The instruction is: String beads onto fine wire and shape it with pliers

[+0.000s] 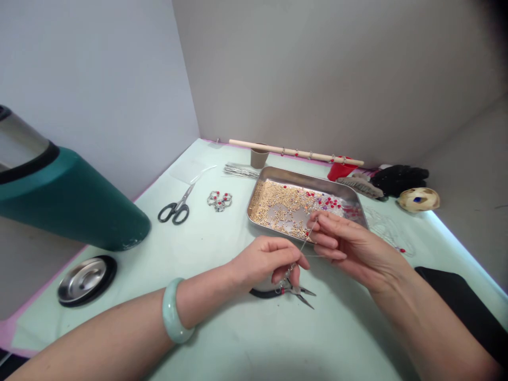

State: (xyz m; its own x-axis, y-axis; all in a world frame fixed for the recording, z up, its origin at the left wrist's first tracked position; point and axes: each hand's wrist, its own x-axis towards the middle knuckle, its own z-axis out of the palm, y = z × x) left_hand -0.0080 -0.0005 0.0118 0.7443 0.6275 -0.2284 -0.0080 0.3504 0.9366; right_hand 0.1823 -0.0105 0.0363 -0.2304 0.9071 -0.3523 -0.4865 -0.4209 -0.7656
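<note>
My left hand (275, 256) is closed in a pinch on a strand of beaded wire (288, 272), whose clear beads and one red bead hang below the fingers. From there a thin wire (307, 241) runs up to my right hand (349, 243). The right thumb and forefinger press together on its upper end; any bead between them is too small to tell. Beneath the left hand lie pliers (305, 297) with parted jaws, their handles partly hidden. Just beyond both hands, a metal tray (313, 177) holds gold, red and clear beads; the right fingers overlap its near edge.
Left stand a green bottle (87, 203), its lid (85, 280) and scissors (174, 208). A finished-looking beaded piece (219, 201) and cut wires (240, 170) lie left of the tray. Behind it, a wooden stick (257, 145) rests on cups. A black flat object (456, 301) lies right.
</note>
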